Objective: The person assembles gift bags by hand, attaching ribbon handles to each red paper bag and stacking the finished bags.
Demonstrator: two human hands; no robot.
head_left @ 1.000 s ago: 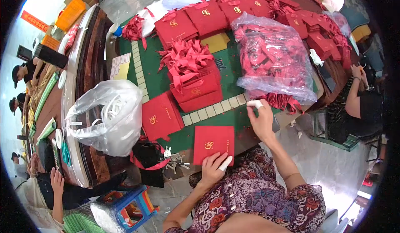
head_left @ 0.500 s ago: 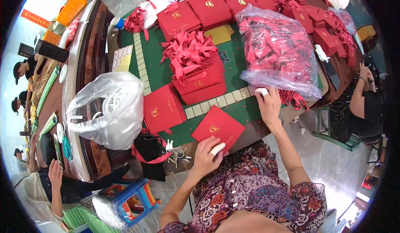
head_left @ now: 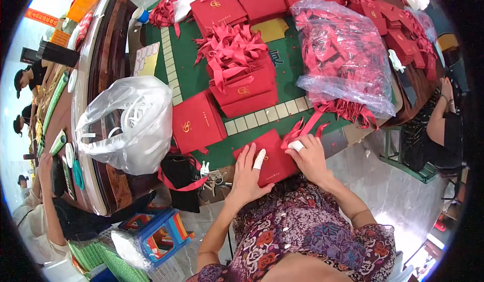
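A red card envelope (head_left: 276, 167) with gold print lies at the near edge of the green table (head_left: 201, 82). On its left half rests my left hand (head_left: 248, 178), fingers stretched out flat, with a white cover on one finger. My right hand (head_left: 308, 157), also with a white finger cover, pinches a red ribbon (head_left: 301, 130) at the envelope's right side. The ribbon's loose ends stick up above the hand. Just beyond it, more red ribbons spill from the mouth of a clear plastic bag (head_left: 345, 55).
Red envelopes (head_left: 199, 120) are stacked to the left, and a stack topped with loops of ribbon (head_left: 232, 52) stands in the middle. A white plastic bag (head_left: 126, 125), keys (head_left: 218, 177) and a black pouch (head_left: 184, 193) are at left. Other people sit at both sides.
My right hand has come from the plastic bag's mouth back to the envelope, bringing a ribbon with it. My left hand has flattened out over the envelope.
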